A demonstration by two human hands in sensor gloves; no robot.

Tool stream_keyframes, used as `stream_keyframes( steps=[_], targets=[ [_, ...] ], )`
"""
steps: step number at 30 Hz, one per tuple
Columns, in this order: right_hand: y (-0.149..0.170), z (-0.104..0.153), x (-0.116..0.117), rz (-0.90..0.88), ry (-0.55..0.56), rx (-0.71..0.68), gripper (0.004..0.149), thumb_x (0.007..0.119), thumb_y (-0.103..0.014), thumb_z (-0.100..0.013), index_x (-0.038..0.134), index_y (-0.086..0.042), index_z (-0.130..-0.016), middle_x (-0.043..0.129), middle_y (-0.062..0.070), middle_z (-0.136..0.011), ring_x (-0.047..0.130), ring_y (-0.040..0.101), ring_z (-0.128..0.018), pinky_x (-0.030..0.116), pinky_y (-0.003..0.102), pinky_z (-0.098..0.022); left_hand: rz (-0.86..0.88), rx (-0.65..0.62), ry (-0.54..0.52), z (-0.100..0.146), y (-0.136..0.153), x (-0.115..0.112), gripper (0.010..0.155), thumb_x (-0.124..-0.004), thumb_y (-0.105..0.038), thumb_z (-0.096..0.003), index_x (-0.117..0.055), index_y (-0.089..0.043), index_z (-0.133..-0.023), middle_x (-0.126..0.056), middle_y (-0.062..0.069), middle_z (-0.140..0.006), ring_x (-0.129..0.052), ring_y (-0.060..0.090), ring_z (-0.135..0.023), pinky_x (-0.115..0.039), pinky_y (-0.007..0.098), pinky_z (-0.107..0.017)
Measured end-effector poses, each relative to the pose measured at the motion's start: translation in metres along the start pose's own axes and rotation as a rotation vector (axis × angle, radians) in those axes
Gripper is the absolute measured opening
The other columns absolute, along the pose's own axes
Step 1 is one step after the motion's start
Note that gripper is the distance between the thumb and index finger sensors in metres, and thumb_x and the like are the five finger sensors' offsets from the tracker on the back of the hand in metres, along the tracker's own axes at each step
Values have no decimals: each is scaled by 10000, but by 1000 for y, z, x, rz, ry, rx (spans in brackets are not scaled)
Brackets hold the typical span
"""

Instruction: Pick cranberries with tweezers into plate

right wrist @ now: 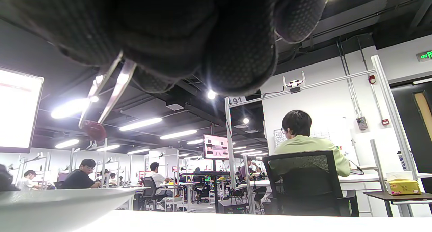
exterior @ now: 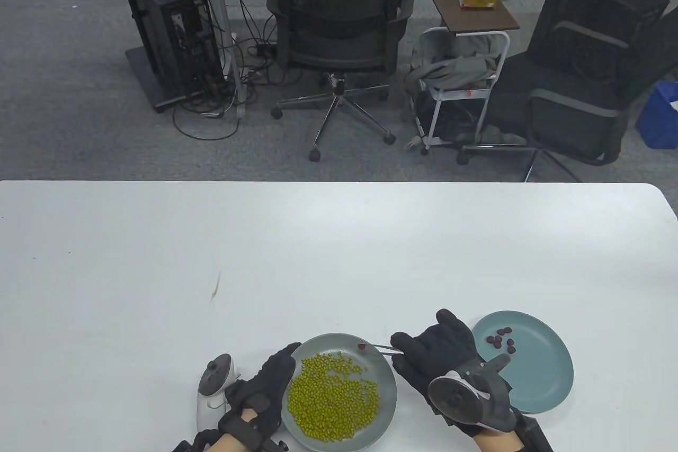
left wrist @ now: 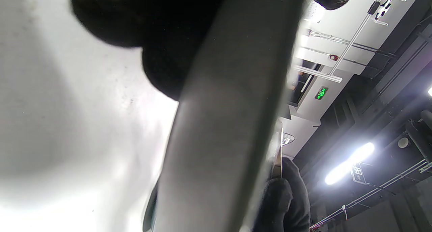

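several dark red cranberries [exterior: 502,338] lie in the teal plate [exterior: 551,378]; right hand [exterior: 442,354] fingers squeeze thin metal tweezers [exterior: 382,348] on another cranberry [exterior: 362,347]; left hand [exterior: 267,380] fingers steady the grey plate of green beans [exterior: 385,367].

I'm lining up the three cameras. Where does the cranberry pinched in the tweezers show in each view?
Table view: the cranberry sits at the tweezers' tips, above the grey plate's far rim.
Left wrist view: not in it; only a blurred strip of tweezers shows.
Right wrist view: left of centre, the cranberry between the tweezer tips.
Shared landmark: the grey plate's rim, at bottom left in the right wrist view.
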State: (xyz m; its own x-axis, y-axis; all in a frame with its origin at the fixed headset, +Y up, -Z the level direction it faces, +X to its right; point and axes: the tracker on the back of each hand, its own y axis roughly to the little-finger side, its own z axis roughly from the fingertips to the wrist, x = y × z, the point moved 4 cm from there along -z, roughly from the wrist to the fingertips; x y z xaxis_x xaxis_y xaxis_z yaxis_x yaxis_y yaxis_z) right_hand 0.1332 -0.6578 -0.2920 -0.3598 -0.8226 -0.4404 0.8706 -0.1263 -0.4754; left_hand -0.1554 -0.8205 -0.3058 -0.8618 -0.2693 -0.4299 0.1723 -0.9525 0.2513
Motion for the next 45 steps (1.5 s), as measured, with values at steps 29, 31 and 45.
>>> stream_keyframes(
  steps=[29, 31, 45],
  targets=[
    [252, 62, -14, 230, -357, 1016, 446, 820, -527, -332, 950, -272, -673, 947, -142, -423, 950, 132, -509, 602, 472, -690, 17, -13, -12, 1, -3, 4, 611, -598, -503, -526, -393, -213, -1024, -701, 70, -921, -1033, 253, -447, -882, 355, -264],
    [259, 67, -8, 243, -401, 1048, 446, 822, -527, -328, 956, -269, -667, 949, -141, -417, 953, 134, -503, 607, 473, -686, 19, -15, -13, 1, -4, 4, 611, -598, -502, -526, -394, -212, -1024, -700, 70, -921, -1032, 253, -447, -882, 356, -264],
    [186, 28, -15, 39, -158, 776, 479, 772, -546, -344, 881, -298, -739, 921, -174, -477, 928, 120, -562, 579, 466, -706, 26, -54, -37, 3, -15, 16, 611, -596, -499, -527, -389, -209, -1024, -698, 70, -921, -1031, 254, -447, -881, 356, -264]
  ],
)
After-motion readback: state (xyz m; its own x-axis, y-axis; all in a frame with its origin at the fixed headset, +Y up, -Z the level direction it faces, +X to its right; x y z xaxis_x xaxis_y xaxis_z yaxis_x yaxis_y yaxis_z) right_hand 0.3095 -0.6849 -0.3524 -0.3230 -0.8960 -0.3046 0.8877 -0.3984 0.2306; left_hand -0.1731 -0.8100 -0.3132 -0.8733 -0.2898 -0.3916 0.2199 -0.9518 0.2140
